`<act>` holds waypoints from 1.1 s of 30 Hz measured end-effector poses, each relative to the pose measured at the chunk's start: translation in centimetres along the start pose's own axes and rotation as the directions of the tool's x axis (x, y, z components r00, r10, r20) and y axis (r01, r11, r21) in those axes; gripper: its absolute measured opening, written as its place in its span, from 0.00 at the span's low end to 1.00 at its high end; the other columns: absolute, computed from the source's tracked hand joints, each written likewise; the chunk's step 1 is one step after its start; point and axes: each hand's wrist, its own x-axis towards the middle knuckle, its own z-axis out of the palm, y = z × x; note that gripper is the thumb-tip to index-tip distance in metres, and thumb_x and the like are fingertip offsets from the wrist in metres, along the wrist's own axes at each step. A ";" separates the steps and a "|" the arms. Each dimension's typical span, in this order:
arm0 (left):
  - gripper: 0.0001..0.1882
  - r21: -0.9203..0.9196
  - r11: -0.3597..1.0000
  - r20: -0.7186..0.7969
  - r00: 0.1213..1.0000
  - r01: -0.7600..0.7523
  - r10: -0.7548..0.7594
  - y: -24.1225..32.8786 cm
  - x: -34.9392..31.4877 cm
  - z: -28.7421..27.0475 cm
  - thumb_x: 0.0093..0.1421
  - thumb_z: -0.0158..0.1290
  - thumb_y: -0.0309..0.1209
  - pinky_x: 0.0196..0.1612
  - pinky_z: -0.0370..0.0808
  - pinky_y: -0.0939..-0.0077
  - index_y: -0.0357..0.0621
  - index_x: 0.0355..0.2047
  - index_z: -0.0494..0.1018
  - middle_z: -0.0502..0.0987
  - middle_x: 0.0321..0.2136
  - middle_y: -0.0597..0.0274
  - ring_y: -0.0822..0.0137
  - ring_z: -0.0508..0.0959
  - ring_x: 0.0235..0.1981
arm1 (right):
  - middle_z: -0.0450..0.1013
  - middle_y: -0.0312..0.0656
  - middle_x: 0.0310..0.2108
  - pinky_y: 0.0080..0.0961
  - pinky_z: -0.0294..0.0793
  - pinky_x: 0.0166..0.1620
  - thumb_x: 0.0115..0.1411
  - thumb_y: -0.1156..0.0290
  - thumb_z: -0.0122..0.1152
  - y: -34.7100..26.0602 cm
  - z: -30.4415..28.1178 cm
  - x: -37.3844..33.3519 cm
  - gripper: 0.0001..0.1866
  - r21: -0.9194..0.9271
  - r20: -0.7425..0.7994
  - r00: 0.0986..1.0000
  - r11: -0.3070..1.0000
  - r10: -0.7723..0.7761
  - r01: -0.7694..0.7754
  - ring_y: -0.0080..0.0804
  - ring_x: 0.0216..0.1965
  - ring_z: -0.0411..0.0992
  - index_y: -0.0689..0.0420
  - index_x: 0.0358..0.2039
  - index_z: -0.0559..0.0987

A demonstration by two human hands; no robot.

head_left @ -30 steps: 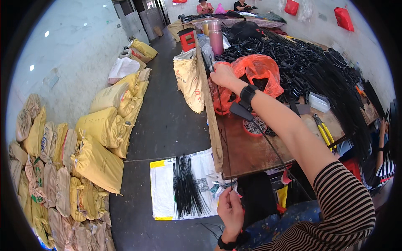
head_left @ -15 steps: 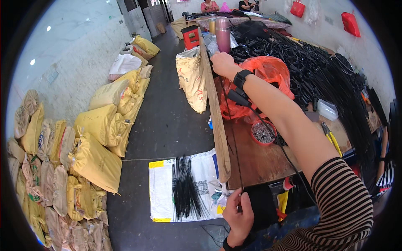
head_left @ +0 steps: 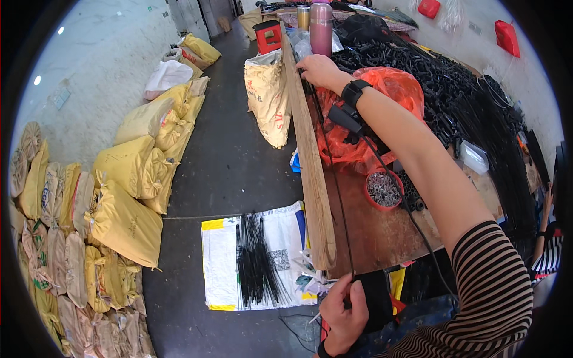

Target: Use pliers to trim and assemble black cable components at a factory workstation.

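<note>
Black strip (head_left: 338, 184), long axis pointing forward, slightly left, left grip (head_left: 345, 313) pinching near end, right grip (head_left: 324, 71) far end.

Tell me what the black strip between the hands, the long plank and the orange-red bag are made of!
The black strip may be smooth plastic: it's slim and dark, though coated metal is possible. The long plank looks like unpainted wood, tan and streaky. The orange-red bag seems thin, shiny plastic, all crinkles.

A pale left wall (head_left: 107, 77) with 2 bright light spots (head_left: 60, 30) borders a dark floor (head_left: 221, 125), a red stool (head_left: 268, 40) stands near a brown wooden table (head_left: 373, 235), and a right wall (head_left: 537, 77) rises beyond.
</note>
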 end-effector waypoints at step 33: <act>0.10 -0.117 0.991 -0.294 0.955 -0.068 0.031 -0.8 1.5 2.7 0.66 0.46 0.28 0.19 0.61 0.89 0.32 0.43 0.65 0.74 0.23 0.64 0.81 0.68 0.17 | 0.76 0.39 0.33 0.20 0.74 0.35 0.61 0.79 0.50 -18.8 -23.2 -32.1 0.12 0.828 -0.225 0.964 0.548 0.139 0.114 0.25 0.30 0.74 0.60 0.43 0.77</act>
